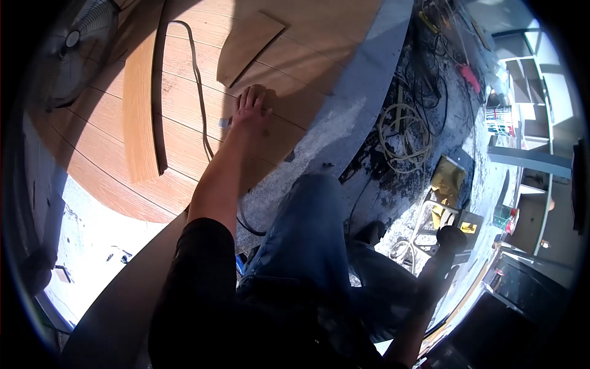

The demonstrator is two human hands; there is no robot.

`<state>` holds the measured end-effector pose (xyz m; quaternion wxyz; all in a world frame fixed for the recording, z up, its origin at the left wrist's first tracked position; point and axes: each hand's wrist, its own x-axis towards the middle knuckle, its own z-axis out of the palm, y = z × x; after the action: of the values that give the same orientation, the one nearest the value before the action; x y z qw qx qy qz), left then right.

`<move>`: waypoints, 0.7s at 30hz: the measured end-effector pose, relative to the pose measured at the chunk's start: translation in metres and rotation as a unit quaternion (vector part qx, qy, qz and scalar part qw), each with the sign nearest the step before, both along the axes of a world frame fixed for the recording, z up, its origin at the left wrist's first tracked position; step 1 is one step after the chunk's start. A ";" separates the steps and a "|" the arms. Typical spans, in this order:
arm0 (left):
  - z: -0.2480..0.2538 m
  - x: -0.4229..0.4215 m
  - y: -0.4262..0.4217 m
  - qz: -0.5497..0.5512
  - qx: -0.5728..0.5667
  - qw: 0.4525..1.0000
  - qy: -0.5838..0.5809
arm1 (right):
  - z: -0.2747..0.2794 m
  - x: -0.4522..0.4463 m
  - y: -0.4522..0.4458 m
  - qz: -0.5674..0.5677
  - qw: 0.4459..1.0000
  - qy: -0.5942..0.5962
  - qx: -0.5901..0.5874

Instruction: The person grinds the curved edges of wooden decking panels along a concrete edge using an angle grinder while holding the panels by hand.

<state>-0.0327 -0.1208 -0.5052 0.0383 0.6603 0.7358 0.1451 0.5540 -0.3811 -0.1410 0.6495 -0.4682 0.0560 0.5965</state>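
Observation:
My left hand [251, 109] lies on the wood-plank decking [184, 104], fingers stretched out. Just beyond its fingertips is a short cut piece of board [251, 46] with a curved edge. A grey cord [198, 80] runs across the planks to the left of my forearm, and a small pale tab [225, 122] sits beside my wrist. My right hand [452, 237] is in dark shadow at the right, over or beside a dark box with a yellow label [468, 228]. Its fingers cannot be made out, nor whether it touches the box.
A long curved board [141, 98] lies on the decking at left, with a fan [72, 40] beyond it. Coiled hose [405, 138] and tangled cables cover the dirty ground right of my knee. White shelving [534, 98] stands at far right.

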 end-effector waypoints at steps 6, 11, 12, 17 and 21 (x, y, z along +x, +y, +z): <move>-0.021 0.051 -0.097 -0.117 -0.032 0.982 0.141 | -0.016 0.019 0.025 0.050 0.999 -0.018 0.009; 0.068 0.041 -0.122 0.020 -0.130 0.990 0.043 | -0.027 0.040 0.034 0.083 0.989 -0.083 -0.086; 0.068 0.040 -0.116 0.093 -0.144 0.983 0.064 | -0.023 0.033 0.039 0.062 0.990 -0.075 -0.103; 0.034 0.045 0.013 0.026 -0.023 0.999 -0.020 | -0.026 0.037 0.042 0.094 0.994 0.034 -0.035; 0.006 0.126 0.085 0.045 -0.023 0.999 -0.001 | -0.015 0.017 0.046 0.019 0.989 0.139 -0.049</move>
<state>0.0931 -0.0359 -0.4987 0.0474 0.6250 0.7681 0.1307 0.5706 -0.3346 -0.1561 0.6004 -0.4129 0.1658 0.6645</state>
